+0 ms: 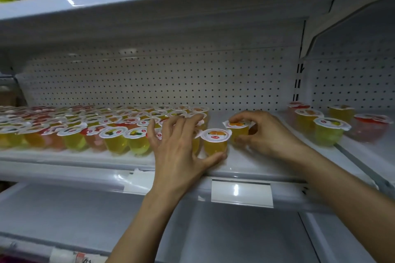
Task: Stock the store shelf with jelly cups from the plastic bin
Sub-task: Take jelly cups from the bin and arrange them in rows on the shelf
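Closest to me, 2 bare forearms (147,220) reach up past the lower shelf (64,209) to the white shelf (256,166) being filled. The left hand (177,145) lies spread over the lids at the right end of the packed rows (85,126), fingers straight and fanned. Its thumb presses the foot of the front cup (215,142), an orange one standing upright at the shelf's front.

Just to the right, the right hand (265,134) has its grip pinching the held cup (237,131), fingers curled over the foil lid and thumb low on the wall. That cup is upright, its axis vertical, its base at or just above the shelf. I cannot tell which.

As I judge it, the move turns on this: the free slot lies to the left of the right grip, behind the front cup and against the row's end. So the right hand is the nearer one, and a short leftward slide would seat the cup while the left steadies its neighbours.

About 5 loose cups (327,132) sit well apart in the next bay. No plastic bin is in sight.
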Available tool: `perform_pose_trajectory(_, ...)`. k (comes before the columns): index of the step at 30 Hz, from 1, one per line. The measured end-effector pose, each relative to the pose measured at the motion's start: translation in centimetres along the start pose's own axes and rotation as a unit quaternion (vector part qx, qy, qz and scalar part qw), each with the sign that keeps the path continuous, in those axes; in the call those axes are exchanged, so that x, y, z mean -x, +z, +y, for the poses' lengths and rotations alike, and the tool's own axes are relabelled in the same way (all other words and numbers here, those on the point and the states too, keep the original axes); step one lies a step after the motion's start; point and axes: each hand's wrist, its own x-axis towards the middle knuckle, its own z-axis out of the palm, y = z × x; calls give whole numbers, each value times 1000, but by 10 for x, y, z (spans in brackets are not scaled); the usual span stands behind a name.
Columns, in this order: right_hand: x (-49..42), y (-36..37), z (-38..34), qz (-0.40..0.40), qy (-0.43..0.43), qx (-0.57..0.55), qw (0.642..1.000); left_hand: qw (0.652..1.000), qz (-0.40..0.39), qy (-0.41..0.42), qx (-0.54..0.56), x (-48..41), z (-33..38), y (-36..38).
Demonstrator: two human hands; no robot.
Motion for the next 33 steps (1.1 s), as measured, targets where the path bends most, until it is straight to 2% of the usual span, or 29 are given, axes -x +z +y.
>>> perform_pose_trajectory(3, -22, 7, 0, -39, 15, -62, 997, 1000, -3, -8, -5, 1, -2, 0)
perform_pose_trajectory(8, -38, 10, -2, -92, 20, -105, 990, 999, -26, -10, -21, 0, -3, 0)
perform_pose_trajectory(16, -38, 13, -7, -104, 46, -175, 978, 997, -60, -13, -37, -1, 1, -4)
perform_pose_trajectory(23, -22, 6, -13, -124, 22, -137, 983, 988, -133, -20, -72, -8, 19, -16)
perform_pose_trajectory(25, -12, -5, -10, -95, 14, -90, 991, 995, -102, 9, -19, -11, 37, -19)
perform_pose_trajectory(28, 9, -31, 7, -1, -1, -60, 998, 989, -34, 82, 115, -18, 79, -14)
perform_pose_trajectory(30, 27, -52, 25, 63, -2, -28, 998, 981, -59, 90, 162, -26, 113, -8)
perform_pose_trajectory(33, 55, -92, 59, 172, 7, 86, 981, 967, -154, 90, 180, -46, 154, 16)
